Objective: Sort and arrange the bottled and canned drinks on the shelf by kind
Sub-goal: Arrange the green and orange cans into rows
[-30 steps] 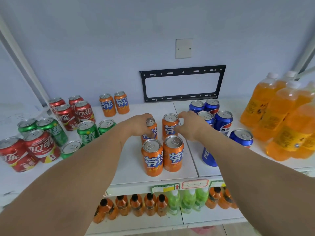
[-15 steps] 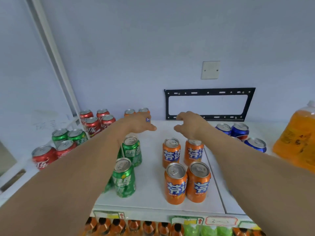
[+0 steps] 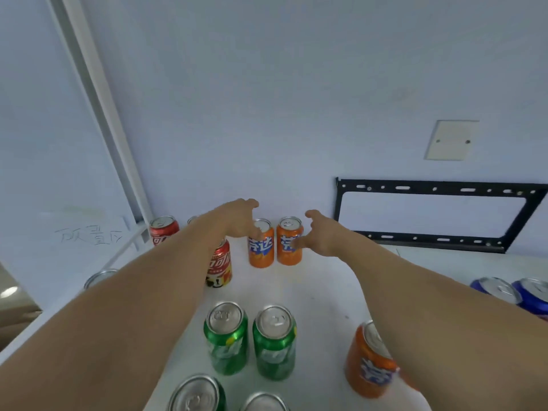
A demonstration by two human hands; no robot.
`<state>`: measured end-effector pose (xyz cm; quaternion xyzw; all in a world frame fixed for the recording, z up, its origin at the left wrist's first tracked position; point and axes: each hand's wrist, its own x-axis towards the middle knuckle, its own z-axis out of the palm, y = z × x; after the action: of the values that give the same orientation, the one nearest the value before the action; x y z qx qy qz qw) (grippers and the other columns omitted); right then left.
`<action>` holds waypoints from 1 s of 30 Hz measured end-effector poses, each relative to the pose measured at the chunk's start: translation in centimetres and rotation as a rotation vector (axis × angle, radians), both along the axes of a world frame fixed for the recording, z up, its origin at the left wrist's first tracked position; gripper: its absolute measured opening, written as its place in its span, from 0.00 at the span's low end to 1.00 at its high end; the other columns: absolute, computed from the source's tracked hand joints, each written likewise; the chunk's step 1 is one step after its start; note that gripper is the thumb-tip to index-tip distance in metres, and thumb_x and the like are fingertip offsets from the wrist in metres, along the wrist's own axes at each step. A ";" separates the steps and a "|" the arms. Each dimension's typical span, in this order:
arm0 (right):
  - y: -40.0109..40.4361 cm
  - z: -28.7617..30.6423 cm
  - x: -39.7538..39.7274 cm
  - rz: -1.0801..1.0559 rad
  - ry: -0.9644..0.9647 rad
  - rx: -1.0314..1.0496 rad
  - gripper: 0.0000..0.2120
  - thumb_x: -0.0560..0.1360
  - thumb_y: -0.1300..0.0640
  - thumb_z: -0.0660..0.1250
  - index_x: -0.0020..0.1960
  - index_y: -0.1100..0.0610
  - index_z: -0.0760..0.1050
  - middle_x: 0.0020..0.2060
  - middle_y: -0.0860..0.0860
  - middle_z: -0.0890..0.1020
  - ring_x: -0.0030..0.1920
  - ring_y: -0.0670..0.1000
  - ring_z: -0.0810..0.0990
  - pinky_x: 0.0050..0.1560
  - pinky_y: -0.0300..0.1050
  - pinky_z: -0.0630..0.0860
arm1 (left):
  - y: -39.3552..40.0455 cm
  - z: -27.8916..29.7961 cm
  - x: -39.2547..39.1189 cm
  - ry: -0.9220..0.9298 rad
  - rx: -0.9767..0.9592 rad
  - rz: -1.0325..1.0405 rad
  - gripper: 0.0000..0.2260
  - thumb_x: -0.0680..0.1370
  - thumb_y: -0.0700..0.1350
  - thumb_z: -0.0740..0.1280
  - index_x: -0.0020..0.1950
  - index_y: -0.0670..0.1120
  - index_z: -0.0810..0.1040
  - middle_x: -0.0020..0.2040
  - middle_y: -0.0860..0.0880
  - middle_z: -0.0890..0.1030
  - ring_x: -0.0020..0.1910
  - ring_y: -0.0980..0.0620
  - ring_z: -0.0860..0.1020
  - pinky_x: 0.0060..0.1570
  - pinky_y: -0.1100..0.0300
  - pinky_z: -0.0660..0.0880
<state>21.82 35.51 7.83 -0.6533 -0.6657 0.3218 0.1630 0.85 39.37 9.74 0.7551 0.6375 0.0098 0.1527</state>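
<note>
Red cans (image 3: 220, 264) partly behind forearm

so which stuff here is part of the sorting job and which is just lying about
Part of the job:
- two orange cans at the back, both hands reaching for them
- left hand, right hand
- near orange can
- green cans
- red cans
- blue cans
- shelf

Just there:
- black wall bracket
- wall plate
</note>
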 end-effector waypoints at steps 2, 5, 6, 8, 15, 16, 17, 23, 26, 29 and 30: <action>1.5 -0.9 -0.8 -0.022 0.037 -0.017 0.48 0.70 0.52 0.76 0.79 0.53 0.48 0.75 0.57 0.63 0.70 0.58 0.69 0.61 0.49 0.72 | 1.3 -0.7 -0.1 0.001 -0.055 -0.021 0.43 0.73 0.54 0.75 0.80 0.50 0.54 0.78 0.46 0.62 0.73 0.44 0.66 0.68 0.50 0.68; 3.3 -2.3 -1.5 -0.037 0.046 -0.037 0.51 0.70 0.53 0.77 0.79 0.53 0.45 0.74 0.56 0.64 0.70 0.58 0.68 0.61 0.50 0.70 | 2.5 -1.6 0.1 0.007 -0.124 -0.048 0.44 0.71 0.53 0.76 0.80 0.51 0.53 0.77 0.47 0.64 0.72 0.45 0.67 0.68 0.48 0.69; 3.8 -2.8 -1.7 -0.043 0.049 -0.045 0.51 0.69 0.53 0.77 0.79 0.53 0.45 0.73 0.56 0.65 0.70 0.58 0.69 0.61 0.50 0.70 | 2.8 -1.9 0.2 0.024 -0.135 -0.062 0.45 0.71 0.53 0.76 0.80 0.51 0.53 0.77 0.47 0.64 0.72 0.45 0.68 0.67 0.48 0.69; 4.8 -4.1 -1.9 -0.055 0.041 -0.042 0.52 0.68 0.53 0.77 0.79 0.53 0.45 0.72 0.56 0.67 0.69 0.58 0.70 0.62 0.51 0.71 | 3.5 -2.5 0.5 0.052 -0.151 -0.079 0.45 0.70 0.53 0.77 0.80 0.51 0.54 0.76 0.47 0.67 0.70 0.44 0.69 0.66 0.48 0.70; 6.8 -5.2 -2.9 -0.033 0.034 0.018 0.35 0.69 0.53 0.76 0.68 0.56 0.60 0.53 0.53 0.78 0.50 0.53 0.77 0.48 0.45 0.73 | 5.0 -4.9 0.6 -0.011 -0.142 -0.068 0.39 0.66 0.52 0.79 0.71 0.49 0.63 0.64 0.46 0.77 0.59 0.43 0.76 0.58 0.47 0.76; 6.7 -5.1 -2.5 -0.031 0.052 0.010 0.33 0.69 0.53 0.76 0.67 0.55 0.62 0.51 0.52 0.78 0.49 0.53 0.77 0.47 0.45 0.73 | 5.0 -4.8 0.6 -0.027 -0.140 -0.068 0.37 0.65 0.51 0.79 0.69 0.48 0.65 0.63 0.46 0.77 0.57 0.44 0.77 0.57 0.47 0.77; 6.5 -4.9 -1.9 -0.037 0.084 -0.010 0.32 0.69 0.53 0.76 0.66 0.55 0.62 0.51 0.52 0.77 0.50 0.52 0.77 0.47 0.46 0.75 | 4.9 -4.6 0.6 -0.041 -0.138 -0.068 0.36 0.65 0.51 0.80 0.68 0.48 0.66 0.61 0.46 0.78 0.57 0.44 0.77 0.56 0.47 0.78; 3.7 -2.9 3.9 -0.107 0.405 -0.164 0.31 0.68 0.54 0.78 0.65 0.49 0.65 0.57 0.52 0.77 0.55 0.54 0.78 0.52 0.50 0.81 | 4.0 -2.9 1.3 -0.314 -0.219 -0.032 0.30 0.64 0.47 0.81 0.61 0.50 0.71 0.56 0.48 0.80 0.53 0.48 0.80 0.51 0.50 0.82; 2.3 -1.8 7.4 -0.142 0.519 -0.159 0.30 0.69 0.55 0.78 0.66 0.51 0.68 0.56 0.53 0.80 0.55 0.55 0.81 0.51 0.50 0.81 | 3.0 -1.8 2.5 -0.512 -0.276 -0.025 0.25 0.67 0.41 0.79 0.60 0.48 0.71 0.56 0.46 0.79 0.54 0.47 0.80 0.47 0.51 0.82; 0.4 -1.3 10.6 -0.157 0.549 -0.168 0.31 0.68 0.54 0.78 0.66 0.51 0.69 0.56 0.55 0.81 0.55 0.56 0.82 0.50 0.49 0.81 | 1.6 -0.7 4.8 -0.606 -0.346 -0.033 0.24 0.69 0.37 0.77 0.60 0.49 0.71 0.58 0.45 0.79 0.56 0.44 0.80 0.47 0.50 0.82; -0.2 -1.4 11.6 -0.166 0.542 -0.172 0.31 0.68 0.53 0.78 0.66 0.51 0.69 0.57 0.54 0.81 0.56 0.56 0.82 0.51 0.50 0.81 | 1.1 -0.6 5.7 -0.614 -0.357 -0.040 0.25 0.68 0.37 0.78 0.60 0.49 0.72 0.58 0.44 0.79 0.56 0.43 0.80 0.47 0.49 0.82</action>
<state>33.41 35.31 6.46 -0.6069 -0.5126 0.5254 0.3047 6.52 40.49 9.18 0.6907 0.5388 0.1218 0.4667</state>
